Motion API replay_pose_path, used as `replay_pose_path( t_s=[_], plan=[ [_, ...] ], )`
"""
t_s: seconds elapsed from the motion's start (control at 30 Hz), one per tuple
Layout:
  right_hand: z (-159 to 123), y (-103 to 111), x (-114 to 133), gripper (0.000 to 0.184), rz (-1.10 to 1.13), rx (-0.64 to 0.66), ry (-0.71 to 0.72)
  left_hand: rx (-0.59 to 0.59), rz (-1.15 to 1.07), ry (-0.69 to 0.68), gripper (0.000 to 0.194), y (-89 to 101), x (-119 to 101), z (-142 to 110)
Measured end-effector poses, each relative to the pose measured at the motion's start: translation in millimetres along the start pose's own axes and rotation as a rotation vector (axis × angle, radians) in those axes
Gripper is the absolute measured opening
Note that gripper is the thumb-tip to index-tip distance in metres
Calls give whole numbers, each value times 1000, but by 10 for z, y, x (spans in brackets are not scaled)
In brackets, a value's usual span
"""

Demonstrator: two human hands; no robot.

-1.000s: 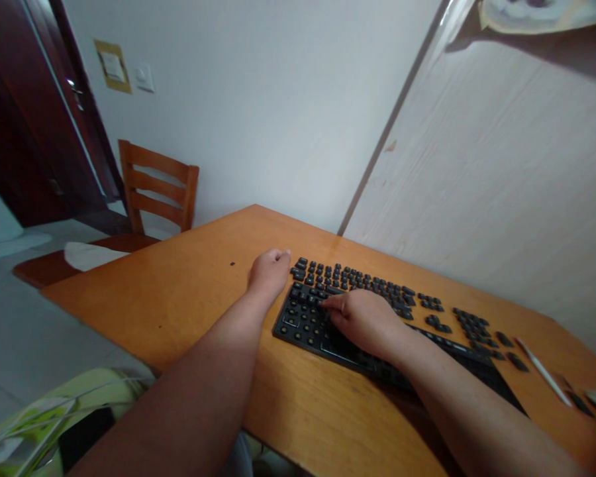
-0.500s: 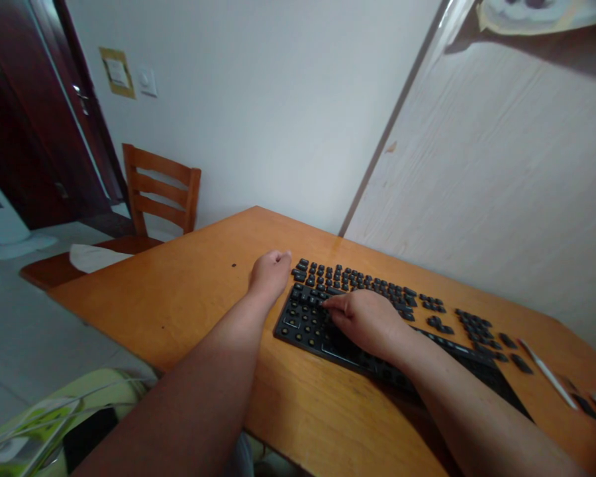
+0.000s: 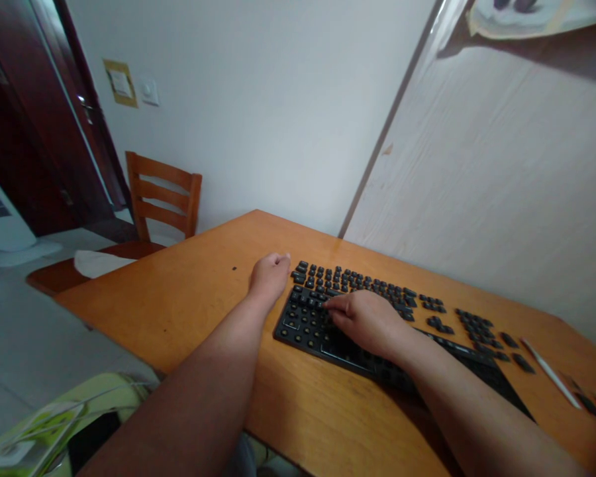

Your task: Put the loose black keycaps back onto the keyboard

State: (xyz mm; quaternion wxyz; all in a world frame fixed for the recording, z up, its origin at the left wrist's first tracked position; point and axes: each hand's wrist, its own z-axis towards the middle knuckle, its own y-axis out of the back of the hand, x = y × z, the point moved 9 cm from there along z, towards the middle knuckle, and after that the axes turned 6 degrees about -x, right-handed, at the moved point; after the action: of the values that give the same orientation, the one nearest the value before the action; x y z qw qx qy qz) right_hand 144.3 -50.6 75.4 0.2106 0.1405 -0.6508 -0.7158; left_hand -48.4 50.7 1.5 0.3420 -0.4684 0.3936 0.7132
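Observation:
A black keyboard (image 3: 302,339) lies on the wooden table, with a few keycaps (image 3: 303,298) seated along its upper left edge and bare key posts below them. My right hand (image 3: 370,321) reaches over it, index finger and thumb bent together at a keycap in the top row; the fingertips partly hide that cap. My left hand (image 3: 269,277) rests closed on the table just left of the keyboard's upper corner. Its curled fingers hide whatever may be inside. Beyond the keyboard, loose black keycaps (image 3: 375,285) are laid out in rows.
More loose keycaps (image 3: 474,326) sit to the right, near a white pen-like stick (image 3: 551,373). One small dark piece (image 3: 234,268) lies left of my left hand. A wooden chair (image 3: 165,192) stands past the table's left edge, and a wall (image 3: 278,132) rises behind.
The view has tilted slightly, so the surroundings sit a little lower in the picture. Both hands keep nearly the same place at the keyboard.

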Motion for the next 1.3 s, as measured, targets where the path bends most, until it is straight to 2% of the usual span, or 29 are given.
replay_pose_path(
  t_s=[0.17, 0.3, 0.4, 0.53, 0.93, 1.3],
  plan=[
    [79, 265, -345, 31, 88, -136, -88, 3, 5, -5, 42, -6, 5, 8],
    [259, 372, -719, 28, 135, -171, -173, 7, 5, -14, 42, -3, 7, 16],
    [458, 365, -953, 28, 96, -186, -208, 14, -5, -13, 43, -1, 8, 20],
    [704, 205, -1173, 29, -3, -107, -263, 22, -20, -12, 44, -3, 5, 17],
    [1168, -119, -1333, 24, -40, -3, -251, 14, -50, -17, 45, -4, 16, 7],
    [1334, -269, -1430, 21, -27, 58, -232, 16, -48, -10, 45, 3, -10, -17]
  ],
)
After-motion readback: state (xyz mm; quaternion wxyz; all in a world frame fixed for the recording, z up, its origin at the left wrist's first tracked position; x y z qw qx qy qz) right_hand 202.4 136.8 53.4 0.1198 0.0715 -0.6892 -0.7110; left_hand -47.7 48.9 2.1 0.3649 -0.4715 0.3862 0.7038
